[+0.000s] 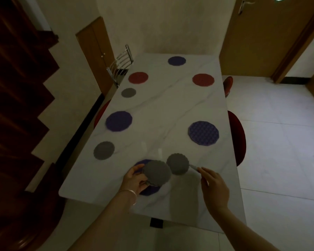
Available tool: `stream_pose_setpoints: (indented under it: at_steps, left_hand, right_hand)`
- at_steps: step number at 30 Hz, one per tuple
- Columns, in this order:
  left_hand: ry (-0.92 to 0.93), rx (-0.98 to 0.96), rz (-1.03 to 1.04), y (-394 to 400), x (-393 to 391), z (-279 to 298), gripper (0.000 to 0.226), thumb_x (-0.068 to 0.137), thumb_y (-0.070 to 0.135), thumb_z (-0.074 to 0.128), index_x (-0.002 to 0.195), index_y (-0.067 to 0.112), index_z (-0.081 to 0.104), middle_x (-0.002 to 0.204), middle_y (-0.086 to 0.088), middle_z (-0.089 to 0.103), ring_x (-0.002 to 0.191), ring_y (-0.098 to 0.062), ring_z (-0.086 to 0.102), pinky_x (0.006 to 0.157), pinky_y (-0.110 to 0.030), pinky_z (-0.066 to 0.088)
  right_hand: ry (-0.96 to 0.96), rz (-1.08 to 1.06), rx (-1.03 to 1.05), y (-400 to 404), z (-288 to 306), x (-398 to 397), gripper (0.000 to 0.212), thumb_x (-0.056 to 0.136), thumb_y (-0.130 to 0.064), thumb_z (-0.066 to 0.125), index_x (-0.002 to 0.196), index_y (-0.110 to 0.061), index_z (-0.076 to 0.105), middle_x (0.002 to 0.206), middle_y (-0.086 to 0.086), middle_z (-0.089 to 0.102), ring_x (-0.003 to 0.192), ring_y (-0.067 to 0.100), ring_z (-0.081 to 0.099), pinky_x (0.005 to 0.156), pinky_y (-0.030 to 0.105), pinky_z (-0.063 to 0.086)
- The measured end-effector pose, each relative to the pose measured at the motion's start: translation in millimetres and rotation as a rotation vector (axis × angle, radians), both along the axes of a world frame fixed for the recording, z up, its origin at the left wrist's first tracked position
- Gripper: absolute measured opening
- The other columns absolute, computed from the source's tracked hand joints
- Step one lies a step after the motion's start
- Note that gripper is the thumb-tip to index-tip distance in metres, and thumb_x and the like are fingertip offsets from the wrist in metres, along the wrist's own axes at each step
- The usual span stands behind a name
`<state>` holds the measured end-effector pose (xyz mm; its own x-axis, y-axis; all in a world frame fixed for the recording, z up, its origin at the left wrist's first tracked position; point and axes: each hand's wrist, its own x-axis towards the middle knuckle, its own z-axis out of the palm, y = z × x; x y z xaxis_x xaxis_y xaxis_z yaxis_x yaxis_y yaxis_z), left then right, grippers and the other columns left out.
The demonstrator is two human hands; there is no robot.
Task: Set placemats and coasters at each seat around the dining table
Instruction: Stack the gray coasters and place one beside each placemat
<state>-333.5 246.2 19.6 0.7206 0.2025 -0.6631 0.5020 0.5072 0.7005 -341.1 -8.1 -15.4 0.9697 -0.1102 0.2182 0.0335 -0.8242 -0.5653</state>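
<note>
Purple and red placemats already lie at 6 seats round the marble table [170, 109], the near one [150, 191] half hidden. Grey coasters sit by only 2 left-side seats [104, 150], so about 4 remain, I judge. Left hand [136, 180] grips a stack of grey coasters [157, 172] above the near placemat. Right hand [213, 187], fingers extended, pinches 1 coaster [177, 163] by its edge.

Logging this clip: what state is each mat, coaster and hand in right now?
Left hand: grips a stack of grey coasters over the near purple placemat.
Right hand: pinches one grey coaster.
Other placemats and coasters: lying flat on the table.
</note>
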Motion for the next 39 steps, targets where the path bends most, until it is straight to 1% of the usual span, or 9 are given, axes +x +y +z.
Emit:
stream_pose_setpoints:
  at_steps: [2, 7, 12, 17, 21, 26, 32, 36, 39]
  left_hand:
    - [-0.002, -0.002, 0.002, -1.2, 1.5, 2.3, 0.039, 0.079, -0.021, 0.052, 0.104, 0.008, 0.057, 0.124, -0.024, 0.058, 0.083, -0.03, 0.063, 0.055, -0.032, 0.06]
    - [0.012, -0.013, 0.015, -5.5, 1.8, 3.7, 0.038, 0.08, -0.02, 0.053, 0.109, 0.004, 0.055, 0.126, -0.024, 0.056, 0.092, -0.036, 0.06, 0.052, -0.032, 0.059]
    - [0.016, -0.04, 0.081, 3.2, -1.4, -0.6, 0.034, 0.079, -0.022, 0.051, 0.09, 0.009, 0.06, 0.107, -0.019, 0.06, 0.079, -0.03, 0.062, 0.049, -0.033, 0.059]
    - [0.021, -0.05, 0.137, 21.5, -9.2, -7.0, 0.04, 0.079, -0.023, 0.05, 0.11, 0.002, 0.056, 0.118, -0.021, 0.056, 0.09, -0.035, 0.059, 0.05, -0.035, 0.059]
    - [0.017, -0.07, 0.153, 31.1, -15.4, -7.6, 0.042, 0.079, -0.023, 0.049, 0.113, 0.001, 0.055, 0.114, -0.023, 0.058, 0.084, -0.034, 0.061, 0.051, -0.036, 0.059]
    - [0.022, -0.081, 0.159, 34.3, -18.4, -10.9, 0.044, 0.079, -0.023, 0.046, 0.115, 0.001, 0.054, 0.11, -0.024, 0.059, 0.082, -0.034, 0.062, 0.05, -0.035, 0.059]
    - [0.025, -0.081, 0.124, 33.3, -19.4, -14.4, 0.042, 0.078, -0.023, 0.047, 0.111, 0.002, 0.055, 0.117, -0.024, 0.057, 0.085, -0.034, 0.062, 0.053, -0.035, 0.059]
    - [0.025, -0.084, 0.118, 33.8, -18.7, -11.9, 0.04, 0.079, -0.023, 0.047, 0.108, 0.002, 0.056, 0.117, -0.023, 0.057, 0.085, -0.033, 0.062, 0.052, -0.034, 0.059]
    - [0.016, -0.082, 0.114, 35.0, -17.5, -8.1, 0.041, 0.079, -0.022, 0.047, 0.113, 0.001, 0.055, 0.114, -0.024, 0.058, 0.084, -0.033, 0.062, 0.052, -0.033, 0.059]
  right_hand:
    - [-0.018, 0.005, 0.007, 3.2, 4.0, -0.4, 0.031, 0.082, -0.012, 0.069, 0.112, -0.02, 0.067, 0.103, 0.006, 0.069, 0.085, 0.021, 0.066, 0.069, 0.024, 0.051]
    - [-0.031, 0.062, -0.026, 10.8, 9.3, -3.9, 0.035, 0.077, -0.01, 0.074, 0.11, -0.021, 0.068, 0.1, 0.006, 0.07, 0.082, 0.02, 0.067, 0.065, 0.028, 0.056]
    - [0.017, 0.192, -0.126, 15.1, -0.3, -18.6, 0.04, 0.069, -0.007, 0.081, 0.104, -0.023, 0.072, 0.099, 0.003, 0.071, 0.081, 0.019, 0.068, 0.057, 0.027, 0.057]
    - [0.127, 0.283, -0.204, 25.7, -24.4, -40.7, 0.04, 0.062, -0.008, 0.085, 0.097, -0.025, 0.075, 0.099, -0.002, 0.072, 0.087, 0.021, 0.068, 0.058, 0.029, 0.058]
    - [0.194, 0.274, -0.216, 27.1, -36.2, -44.1, 0.043, 0.055, -0.007, 0.088, 0.093, -0.023, 0.076, 0.097, -0.001, 0.072, 0.086, 0.021, 0.069, 0.057, 0.026, 0.057]
    - [0.243, 0.247, -0.18, 24.2, -45.0, -41.3, 0.04, 0.066, -0.008, 0.083, 0.103, -0.02, 0.073, 0.109, 0.005, 0.068, 0.1, 0.025, 0.064, 0.069, 0.031, 0.058]
    - [0.24, 0.31, -0.143, 19.7, -45.1, -43.3, 0.039, 0.078, -0.006, 0.069, 0.116, -0.016, 0.066, 0.124, 0.006, 0.059, 0.114, 0.027, 0.053, 0.085, 0.034, 0.053]
    - [0.265, 0.148, 0.064, 16.9, -38.7, -31.7, 0.034, 0.088, -0.009, 0.058, 0.12, -0.019, 0.056, 0.123, 0.01, 0.055, 0.108, 0.026, 0.056, 0.091, 0.04, 0.05]
    - [0.243, 0.058, 0.135, 23.2, -32.1, -5.2, 0.036, 0.09, -0.014, 0.053, 0.126, -0.02, 0.049, 0.131, 0.009, 0.049, 0.116, 0.025, 0.051, 0.094, 0.04, 0.046]
